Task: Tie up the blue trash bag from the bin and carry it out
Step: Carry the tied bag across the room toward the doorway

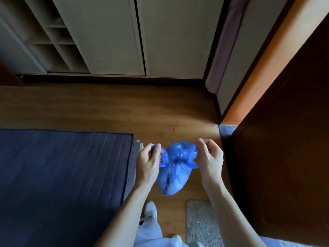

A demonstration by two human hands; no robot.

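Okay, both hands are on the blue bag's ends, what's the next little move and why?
Probably pull the two ends apart to cinch the knot: the left hand and right hand each pinch an end of the blue bag, whose neck is gathered but looks loose.

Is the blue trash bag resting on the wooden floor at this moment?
No, the blue trash bag hangs in the air, held up by the left hand and the right hand above the floor.

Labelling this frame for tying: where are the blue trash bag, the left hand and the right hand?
blue trash bag (171,179): head view, on its bulging body.
left hand (148,162): head view, back of hand.
right hand (210,157): head view, back of hand.
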